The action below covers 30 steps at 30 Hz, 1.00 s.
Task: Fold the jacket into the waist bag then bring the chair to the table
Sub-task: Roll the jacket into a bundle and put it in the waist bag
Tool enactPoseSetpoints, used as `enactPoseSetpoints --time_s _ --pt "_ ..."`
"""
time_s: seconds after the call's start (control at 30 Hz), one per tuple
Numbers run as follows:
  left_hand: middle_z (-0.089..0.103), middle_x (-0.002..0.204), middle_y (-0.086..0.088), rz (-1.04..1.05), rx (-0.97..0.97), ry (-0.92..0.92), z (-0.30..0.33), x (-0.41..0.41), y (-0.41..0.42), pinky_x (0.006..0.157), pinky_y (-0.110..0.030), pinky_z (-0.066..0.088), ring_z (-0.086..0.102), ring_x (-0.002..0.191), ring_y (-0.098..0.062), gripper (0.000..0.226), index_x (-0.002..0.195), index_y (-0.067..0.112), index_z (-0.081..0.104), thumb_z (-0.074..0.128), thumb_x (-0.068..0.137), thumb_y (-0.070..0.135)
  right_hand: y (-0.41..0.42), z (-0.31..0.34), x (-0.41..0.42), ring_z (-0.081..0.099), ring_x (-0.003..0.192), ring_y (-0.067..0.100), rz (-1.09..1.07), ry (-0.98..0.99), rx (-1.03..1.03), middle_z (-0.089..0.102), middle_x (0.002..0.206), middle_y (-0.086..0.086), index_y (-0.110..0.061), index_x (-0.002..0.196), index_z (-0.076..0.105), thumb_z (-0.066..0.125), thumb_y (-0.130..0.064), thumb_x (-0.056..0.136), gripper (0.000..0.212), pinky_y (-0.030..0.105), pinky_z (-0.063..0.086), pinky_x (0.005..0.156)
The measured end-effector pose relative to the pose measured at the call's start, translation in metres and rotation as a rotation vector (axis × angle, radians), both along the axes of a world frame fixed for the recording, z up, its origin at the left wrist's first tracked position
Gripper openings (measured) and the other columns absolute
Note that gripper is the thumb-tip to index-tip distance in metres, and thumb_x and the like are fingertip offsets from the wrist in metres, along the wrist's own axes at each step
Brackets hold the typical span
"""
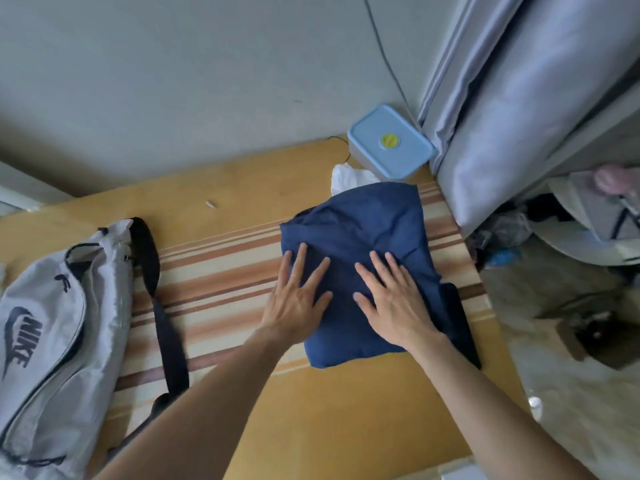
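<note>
Two flat palms are doing all the work right now: the left hand and right hand both lie spread, fingers splayed, pressing down on the navy jacket, not pinching or gripping anything. The jacket sits under and just beyond both palms as a rough rectangular bundle on the striped table mat, with a dark flap poking out to the outside of the right wrist.

Handling-wise, I'd guess this thing is light, thin and floppy (it creases everywhere and holds no shape of its own), so it'll likely spring back open the second the pressure comes off. Probably a bit slick too, though I can't really tell from the fabric. Best bet is to grab it along the near folded edge, right below the heels of the palms, and roll or fold away from the body while keeping one palm pinning the middle.

The grey waist bag lies well off to the outside of the left hand, zip looking partly open, its dark strap trailing between bag and left forearm. It reads "NIKE" with the swoosh. A blue-lidded box beyond the jacket has a round yellow sticker, writing too small to read.
</note>
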State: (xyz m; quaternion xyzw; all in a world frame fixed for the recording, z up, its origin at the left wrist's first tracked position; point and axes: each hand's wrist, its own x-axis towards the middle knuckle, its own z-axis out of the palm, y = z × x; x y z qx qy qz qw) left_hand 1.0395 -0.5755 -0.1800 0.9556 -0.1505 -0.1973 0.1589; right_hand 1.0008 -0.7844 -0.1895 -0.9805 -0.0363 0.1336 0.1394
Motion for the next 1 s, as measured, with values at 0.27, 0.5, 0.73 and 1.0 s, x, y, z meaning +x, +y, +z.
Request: enactPoseSetpoints --time_s 0.27,0.5,0.73,1.0 --pt "0.053 0.128 0.008 0.462 -0.534 0.294 0.000 -0.029 0.000 0.089 -0.035 0.048 0.058 0.108 -0.021 0.057 0.139 0.037 0.041 0.066 0.090 0.019 0.007 -0.015 0.000 0.007 0.157 0.035 0.021 0.036 -0.018 0.011 0.171 0.010 -0.021 0.160 0.028 0.049 -0.044 0.100 0.067 0.053 0.018 0.125" --pt "0.062 0.127 0.009 0.586 -0.526 0.372 0.021 -0.057 0.070 0.095 -0.033 0.051 0.059 0.114 -0.014 0.051 0.133 0.035 0.055 0.067 0.090 0.012 0.069 0.019 -0.039 0.004 0.158 0.018 0.313 0.157 0.214 0.012 0.171 -0.002 -0.037 0.159 0.022 0.024 -0.062 0.101 0.063 0.042 0.013 0.128" --pt "0.074 0.115 -0.023 1.247 -0.993 0.934 0.034 -0.120 0.164 0.089 -0.044 0.061 0.072 0.107 -0.038 0.032 0.123 -0.001 0.067 0.065 0.091 -0.003 0.089 0.029 -0.123 0.004 0.153 -0.004 0.458 0.364 0.284 0.006 0.168 -0.023 -0.046 0.158 0.003 0.051 -0.103 0.051 0.130 0.029 0.010 0.123" --pt "0.070 0.076 -0.017 1.445 -1.219 1.126 0.046 -0.149 0.205 0.057 -0.031 0.062 0.071 0.063 -0.025 0.022 0.087 -0.006 0.064 0.044 0.082 -0.013 0.093 0.028 -0.133 0.063 0.080 0.003 -0.040 0.419 0.553 0.069 0.083 -0.021 -0.032 0.088 0.068 0.060 -0.048 0.084 0.018 0.032 0.049 0.069"
